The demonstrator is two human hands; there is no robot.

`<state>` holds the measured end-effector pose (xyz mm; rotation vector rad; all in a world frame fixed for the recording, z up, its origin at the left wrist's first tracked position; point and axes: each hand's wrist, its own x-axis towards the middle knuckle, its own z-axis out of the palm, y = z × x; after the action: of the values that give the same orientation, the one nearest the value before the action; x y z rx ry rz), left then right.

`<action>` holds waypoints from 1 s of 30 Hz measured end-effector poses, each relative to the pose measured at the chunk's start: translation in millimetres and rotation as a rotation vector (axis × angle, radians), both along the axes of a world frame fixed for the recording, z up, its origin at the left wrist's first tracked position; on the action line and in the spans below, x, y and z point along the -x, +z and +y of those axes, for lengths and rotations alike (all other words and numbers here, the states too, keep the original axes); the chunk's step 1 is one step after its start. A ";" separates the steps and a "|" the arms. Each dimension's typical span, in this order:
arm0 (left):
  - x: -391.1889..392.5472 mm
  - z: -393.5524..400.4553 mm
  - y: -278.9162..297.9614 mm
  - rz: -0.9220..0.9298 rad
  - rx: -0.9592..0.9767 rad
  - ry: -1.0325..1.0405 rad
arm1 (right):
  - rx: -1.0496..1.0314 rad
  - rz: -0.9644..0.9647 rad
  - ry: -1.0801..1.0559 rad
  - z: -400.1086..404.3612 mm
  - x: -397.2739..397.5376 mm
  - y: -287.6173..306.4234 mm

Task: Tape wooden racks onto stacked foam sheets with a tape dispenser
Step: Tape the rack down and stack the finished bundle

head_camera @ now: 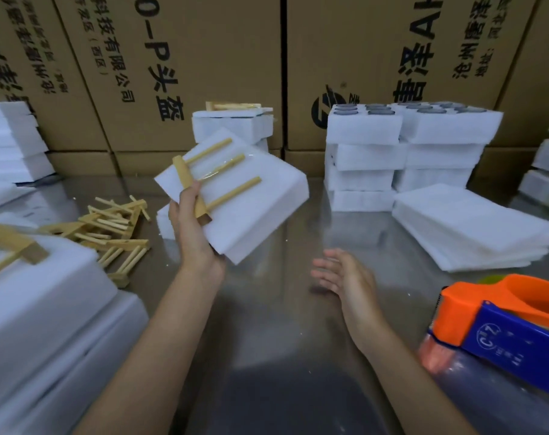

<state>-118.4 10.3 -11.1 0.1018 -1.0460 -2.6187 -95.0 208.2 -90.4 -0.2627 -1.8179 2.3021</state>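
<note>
From the head camera, the left hand [194, 227] gripped a stack of foam sheets [251, 196] by its near edge and held it tilted in the air above the steel table [266, 324]. A wooden rack [204, 180] lay on top of the stack, its crossbar under the thumb and its three prongs pointing away; a glossy strip of clear tape [218, 169] ran across the prongs. The right hand [345, 277] hung just over the table with loose, straight fingers, holding nothing. The orange and blue tape dispenser [502, 328] lay at the right edge, apart from both hands.

Judging by the tape in place, this piece looked finished and was being carried off, probably toward the finished blocks [31, 306] at the left. The next move would call for setting it down, then fetching fresh foam from the flat pile [474, 227] and a rack from the loose heap [116, 227].

The cartons [179, 58] behind carried sideways Chinese print; "科技有限公司", "头盔" and "沧州" were readable, with the Latin letters "AH". The dispenser's blue body bore a round logo too small to read.
</note>
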 end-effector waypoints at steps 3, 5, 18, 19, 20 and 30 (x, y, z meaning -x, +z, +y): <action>31.8 6.5 18.3 -0.032 -0.007 0.241 | 0.072 -0.018 0.036 3.6 0.1 0.0; 54.3 10.1 24.9 -0.172 0.010 0.360 | 0.105 -0.031 0.056 5.0 1.1 1.8; 105.7 6.1 20.1 -0.604 0.510 0.343 | -0.005 -0.139 0.113 -1.2 2.5 15.4; 104.8 8.4 21.8 -0.630 0.564 0.320 | -0.012 -0.147 0.112 -1.7 2.2 16.0; 103.5 10.0 22.6 -0.644 0.607 0.304 | -0.012 -0.150 0.112 -1.8 1.9 16.2; 91.3 107.3 35.5 0.246 1.292 0.486 | 0.330 -0.145 0.144 18.1 3.4 10.8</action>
<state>-209.8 117.6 24.4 -0.2270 -2.0294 -1.1473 -98.4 226.3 -79.6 -0.3664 -1.5528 2.7480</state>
